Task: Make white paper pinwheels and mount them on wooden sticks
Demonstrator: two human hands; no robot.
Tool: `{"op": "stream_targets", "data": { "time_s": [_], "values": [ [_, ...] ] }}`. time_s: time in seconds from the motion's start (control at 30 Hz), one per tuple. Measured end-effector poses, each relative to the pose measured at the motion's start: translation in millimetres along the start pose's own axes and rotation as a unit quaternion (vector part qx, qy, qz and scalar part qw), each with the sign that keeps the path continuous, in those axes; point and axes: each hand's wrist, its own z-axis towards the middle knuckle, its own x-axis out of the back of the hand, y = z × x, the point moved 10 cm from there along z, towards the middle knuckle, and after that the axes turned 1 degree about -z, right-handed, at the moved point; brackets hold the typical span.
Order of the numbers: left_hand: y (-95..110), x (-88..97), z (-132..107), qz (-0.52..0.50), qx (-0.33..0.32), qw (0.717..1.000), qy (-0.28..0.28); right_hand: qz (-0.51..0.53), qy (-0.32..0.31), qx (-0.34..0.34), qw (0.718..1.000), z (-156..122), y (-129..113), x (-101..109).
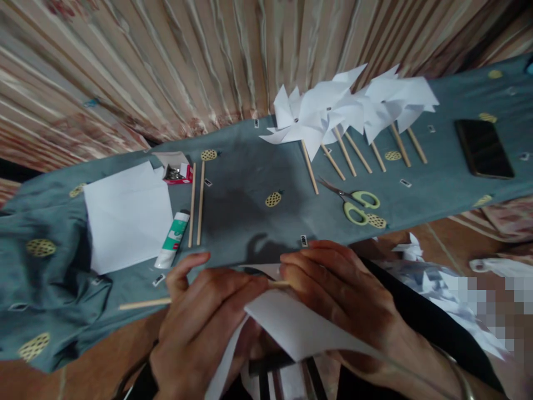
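My left hand (208,316) is closed around a wooden stick (144,304), whose one end sticks out to the left and whose other end shows between my two hands. A white paper pinwheel (287,322) with curved blades hangs at that right end, close to my body. Fingers of my right hand (333,289) are wrapped over the paper beside the stick's tip. The spot where stick and paper meet is partly hidden by my fingers.
Finished paper pinwheels (328,108) on sticks lie at the back. Green-handled scissors (353,204), a phone (485,149), a glue stick (172,239), white paper sheets (129,216), two loose sticks (200,203) and a small box of metal pins (178,173) rest on the tablecloth (241,222).
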Motion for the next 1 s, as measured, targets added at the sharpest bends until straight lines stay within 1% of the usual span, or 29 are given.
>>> {"op": "stream_targets", "data": {
  "time_s": [0.03,0.1,0.23,0.33,0.4,0.43,0.5,0.53,0.6,0.63,0.7,0.77,0.8,0.83,0.87,0.93,1.0],
  "values": [
    [2,-4.2,1,0.001,-0.021,1.0,0.001,-0.002,-0.012,-0.003,1.0,2,2,-2],
    [-3,-7.9,5,-0.009,-0.026,0.999,0.018,-0.006,-0.028,-0.012,1.0,6,7,-5],
    [-17,-9.8,14,-0.029,-0.003,0.999,0.043,-0.012,0.006,-0.027,1.0,10,15,4],
    [-32,-9.3,14,-0.083,0.053,0.993,0.067,-0.002,0.026,-0.035,0.999,11,22,7],
    [-45,-11.1,12,-0.116,0.116,0.983,0.081,0.001,0.039,-0.048,0.998,11,29,9],
    [-54,-12.9,11,-0.137,0.159,0.974,0.089,0.002,0.048,-0.057,0.997,11,33,10],
    [-73,-18.4,6,-0.194,0.253,0.942,0.109,0.007,0.071,-0.078,0.994,11,40,14],
    [-82,-21.5,3,-0.228,0.297,0.919,0.123,0.01,0.083,-0.09,0.992,10,44,16],
    [-96,-26.3,-1,-0.297,0.361,0.869,0.165,0.015,0.108,-0.118,0.987,8,52,19],
    [-102,-28.3,-3,-0.335,0.381,0.84,0.191,0.018,0.121,-0.132,0.984,7,56,20],
    [-111,-34.3,-5,-0.42,0.412,0.772,0.241,0.026,0.148,-0.162,0.975,3,65,22],
    [-117,-43.0,-6,-0.492,0.436,0.703,0.27,0.037,0.165,-0.189,0.967,-1,74,19],
    [-118,-46.6,-6,-0.518,0.444,0.676,0.28,0.046,0.168,-0.201,0.964,-3,78,16],
    [-119,-49.6,-6,-0.538,0.448,0.654,0.286,0.061,0.164,-0.213,0.961,-5,82,12],
    [-119,-51.5,-5,-0.554,0.447,0.639,0.29,0.082,0.157,-0.224,0.958,-6,86,5],
    [-118,-55.8,-3,-0.58,0.442,0.623,0.283,0.142,0.13,-0.249,0.949,-9,90,-13],
    [-117,-61.3,-3,-0.601,0.442,0.61,0.267,0.212,0.092,-0.278,0.932,-13,89,-35]
  ]
}}
